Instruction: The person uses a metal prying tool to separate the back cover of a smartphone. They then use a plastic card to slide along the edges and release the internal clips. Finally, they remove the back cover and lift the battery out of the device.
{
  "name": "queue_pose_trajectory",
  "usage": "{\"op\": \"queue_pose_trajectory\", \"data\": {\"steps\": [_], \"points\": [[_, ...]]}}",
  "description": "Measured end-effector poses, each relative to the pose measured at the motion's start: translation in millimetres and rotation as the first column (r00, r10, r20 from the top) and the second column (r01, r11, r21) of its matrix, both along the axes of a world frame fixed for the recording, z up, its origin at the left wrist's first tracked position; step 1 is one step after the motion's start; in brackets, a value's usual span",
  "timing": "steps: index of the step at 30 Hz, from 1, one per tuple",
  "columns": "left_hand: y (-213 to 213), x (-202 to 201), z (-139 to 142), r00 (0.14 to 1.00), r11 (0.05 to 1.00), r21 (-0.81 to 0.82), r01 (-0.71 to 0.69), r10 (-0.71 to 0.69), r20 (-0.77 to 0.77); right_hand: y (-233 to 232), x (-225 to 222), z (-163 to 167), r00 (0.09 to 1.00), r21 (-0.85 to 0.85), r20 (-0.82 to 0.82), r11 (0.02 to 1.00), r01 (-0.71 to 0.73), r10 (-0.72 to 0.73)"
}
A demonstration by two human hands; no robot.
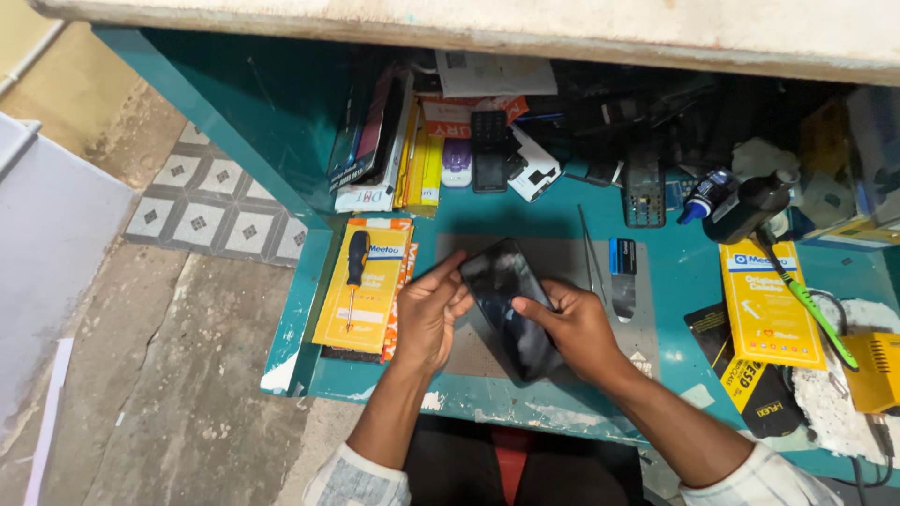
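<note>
Both my hands hold a black smartphone [506, 305] tilted over a grey work mat [562, 258] on a teal workbench [675, 281]. My left hand [429, 314] grips the phone's left edge, with a finger stretched up along its top corner. My right hand [574, 328] grips its right edge, thumb pressed on the dark glass. The phone's lower end rests near the mat.
A black-handled screwdriver [355, 272] lies on yellow packets [364, 286] at the left. Metal tweezers [588, 248] lie right of the phone. More yellow packets [769, 305], a dark bottle [750, 208], a green tool [811, 305] and a yellow device [877, 370] sit right. Boxes and old phones [488, 150] crowd the back.
</note>
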State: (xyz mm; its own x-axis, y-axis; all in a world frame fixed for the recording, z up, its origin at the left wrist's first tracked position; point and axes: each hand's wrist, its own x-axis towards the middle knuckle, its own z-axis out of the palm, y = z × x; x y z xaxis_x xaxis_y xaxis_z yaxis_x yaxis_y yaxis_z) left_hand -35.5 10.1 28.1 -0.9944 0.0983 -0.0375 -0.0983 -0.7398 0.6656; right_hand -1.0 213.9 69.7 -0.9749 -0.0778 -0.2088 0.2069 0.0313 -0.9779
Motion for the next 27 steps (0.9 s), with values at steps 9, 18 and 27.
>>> {"op": "queue_pose_trajectory", "data": {"steps": [9, 18, 27], "points": [[17, 0, 1, 0.998, 1.000, 0.015, 0.006, -0.005, -0.056, -3, 3, -7, 0.993, -0.008, -0.058, 0.995, 0.101, -0.101], [27, -1, -1, 0.995, 0.997, -0.072, 0.042, -0.049, -0.088, -3, 5, -17, 0.977, -0.097, -0.124, 0.982, 0.163, -0.175], [20, -2, 6, 0.993, 0.991, -0.086, 0.102, -0.106, -0.042, -3, 3, -16, 0.971, -0.093, -0.181, 0.986, 0.138, -0.153]]}}
